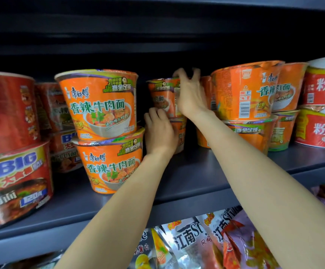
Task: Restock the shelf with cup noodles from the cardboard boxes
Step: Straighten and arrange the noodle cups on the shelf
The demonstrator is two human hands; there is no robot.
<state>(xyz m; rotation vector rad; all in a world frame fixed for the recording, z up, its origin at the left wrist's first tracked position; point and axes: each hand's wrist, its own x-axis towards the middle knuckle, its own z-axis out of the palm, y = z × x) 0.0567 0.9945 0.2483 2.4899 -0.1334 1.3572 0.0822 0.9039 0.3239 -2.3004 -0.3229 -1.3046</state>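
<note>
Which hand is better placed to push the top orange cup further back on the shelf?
Right. The right hand already grips the upper cup at its rim and side, while the left hand holds the lower cup beneath it.

Snack bags (206,243) below, overlapping.

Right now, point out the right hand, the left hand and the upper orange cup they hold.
right hand (190,98), head view, back of the hand.
left hand (160,131), head view, back of the hand.
upper orange cup (162,98), head view, printed side wall.
</note>
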